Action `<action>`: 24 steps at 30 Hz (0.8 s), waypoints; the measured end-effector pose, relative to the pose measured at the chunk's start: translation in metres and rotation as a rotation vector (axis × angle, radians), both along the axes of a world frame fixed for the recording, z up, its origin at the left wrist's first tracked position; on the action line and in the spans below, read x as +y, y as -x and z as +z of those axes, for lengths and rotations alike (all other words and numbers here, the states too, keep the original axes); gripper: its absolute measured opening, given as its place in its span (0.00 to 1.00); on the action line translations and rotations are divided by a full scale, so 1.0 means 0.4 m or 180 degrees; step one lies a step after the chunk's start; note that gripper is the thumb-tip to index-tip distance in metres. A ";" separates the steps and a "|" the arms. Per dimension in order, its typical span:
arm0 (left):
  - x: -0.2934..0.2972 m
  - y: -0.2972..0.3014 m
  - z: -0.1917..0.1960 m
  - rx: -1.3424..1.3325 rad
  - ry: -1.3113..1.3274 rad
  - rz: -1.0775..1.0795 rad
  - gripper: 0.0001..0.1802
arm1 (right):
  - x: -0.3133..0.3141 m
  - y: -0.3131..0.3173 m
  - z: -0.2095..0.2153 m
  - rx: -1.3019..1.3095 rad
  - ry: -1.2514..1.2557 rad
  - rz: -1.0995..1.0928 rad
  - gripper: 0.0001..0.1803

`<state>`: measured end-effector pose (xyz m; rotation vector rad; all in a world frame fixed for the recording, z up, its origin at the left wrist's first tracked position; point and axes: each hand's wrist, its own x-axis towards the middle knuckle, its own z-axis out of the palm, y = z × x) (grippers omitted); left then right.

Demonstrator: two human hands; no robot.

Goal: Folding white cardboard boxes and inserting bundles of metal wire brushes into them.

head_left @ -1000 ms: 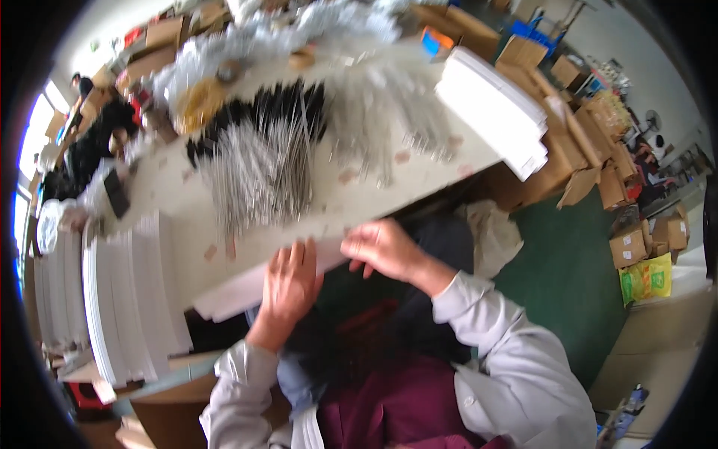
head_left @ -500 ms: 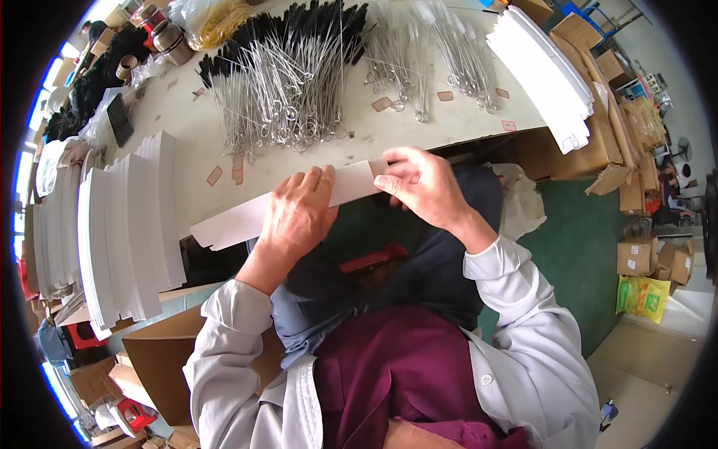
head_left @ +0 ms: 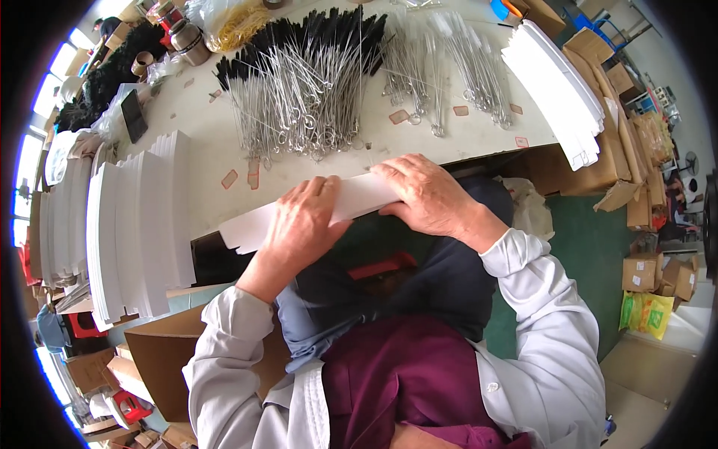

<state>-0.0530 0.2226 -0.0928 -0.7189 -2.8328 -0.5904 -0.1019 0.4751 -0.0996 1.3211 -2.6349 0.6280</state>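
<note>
Holding a long white card strip at the near edge of the table, both hands are closing on it: the left hand is wrapping its grip over the middle part, and the right hand is pressing its grip on the end at 3 o'clock. The strip is lying slanted, with its free end pointing toward 9 o'clock, just beside the table edge.

At 12 o'clock from the hands, a big heap of metal wire brushes with black tips is covering the table, and a smaller heap of thin metal pieces is lying at 1 o'clock. Small brown stickers are scattered between the heaps and the hands. At 9 o'clock, stacks of white cards are standing close together. Another white stack is leaning at 2 o'clock, over brown cardboard boxes. A dark flat device is lying at 10 o'clock, far from the hands.
</note>
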 end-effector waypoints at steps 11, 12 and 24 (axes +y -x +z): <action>-0.013 0.004 -0.022 0.0002 0.0041 -0.0089 0.37 | -0.043 0.002 -0.025 0.0302 -0.0315 0.0244 0.39; -0.015 0.001 -0.015 0.0040 0.0117 -0.0078 0.37 | -0.041 0.003 -0.024 0.0280 -0.0326 0.0224 0.39; -0.064 0.062 -0.013 0.0072 0.0118 0.0393 0.38 | -0.037 0.107 -0.043 0.0464 -0.0091 0.0024 0.34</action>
